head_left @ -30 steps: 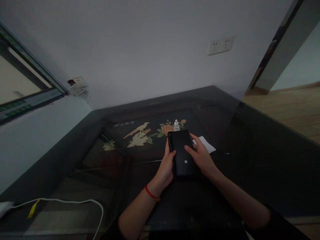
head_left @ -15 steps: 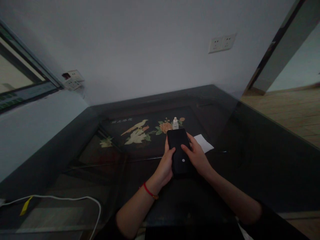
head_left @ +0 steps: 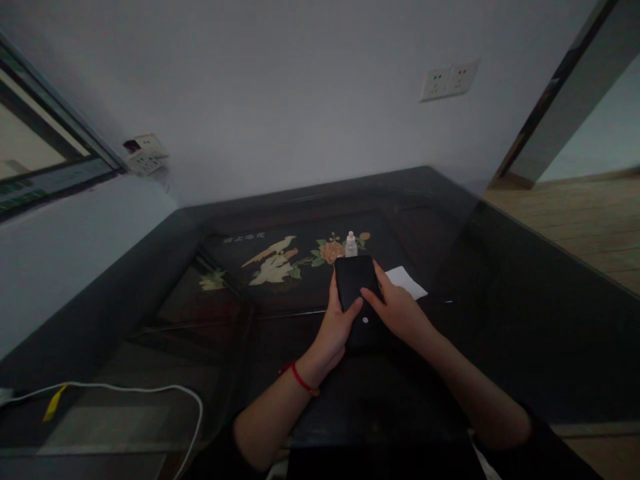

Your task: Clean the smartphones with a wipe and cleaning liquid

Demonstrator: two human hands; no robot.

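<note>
A black smartphone [head_left: 354, 277] with a dark screen is held upright between both hands, above the near part of the table. My left hand [head_left: 335, 327] is closed round its left side, the thumb lying over the front. On the other side, my right hand [head_left: 395, 307] grips the right edge, its thumb also on the front, close to the left thumb. A small light spot shows low on the phone's face. The fingers behind the phone are hidden. Just beyond its top edge stands a small clear bottle [head_left: 351, 245] with a pale cap.
The dark glossy table [head_left: 500, 320] carries a bird-and-flower picture [head_left: 273, 260]. White paper [head_left: 407, 283] lies beside my right hand. At the left front runs a white cable [head_left: 130, 388] with a yellow tag [head_left: 55, 403]. Wall sockets [head_left: 450, 81] are on the wall behind.
My left thumb has slid right and inward across the phone's front, nearer the right thumb. Both hands keep hold of the phone. The view has shifted slightly.
</note>
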